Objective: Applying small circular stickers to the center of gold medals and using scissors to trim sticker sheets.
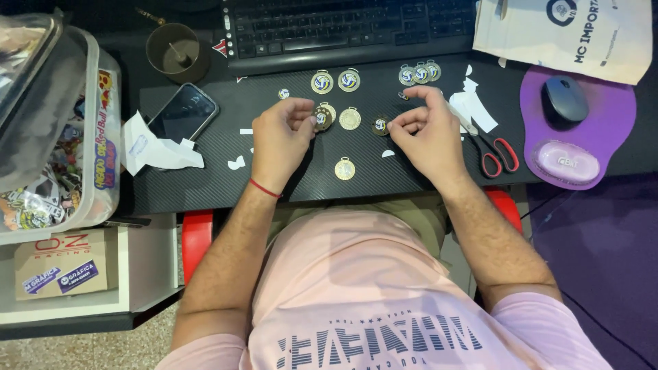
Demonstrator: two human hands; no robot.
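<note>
Several small gold medals lie on the black desk (pixel 205 185). My left hand (pixel 282 133) pinches one medal with a round ball sticker (pixel 322 116) at its fingertips. My right hand (pixel 425 130) rests just right of it, fingers curled beside another stickered medal (pixel 380 125). A plain gold medal (pixel 350 118) lies between my hands and another (pixel 345 168) sits nearer to me. Two stickered medals (pixel 335 81) lie by the keyboard, and a cluster of three (pixel 419 73) lies farther right.
A black keyboard (pixel 349 31) lines the back edge. A phone (pixel 184 113) and crumpled paper (pixel 154 147) lie left, by a clear box of stickers (pixel 103 147). Red-handled scissors (pixel 497 154) and white paper scraps (pixel 473 106) lie right, beside a purple mouse pad (pixel 610 123) with a mouse (pixel 565 98).
</note>
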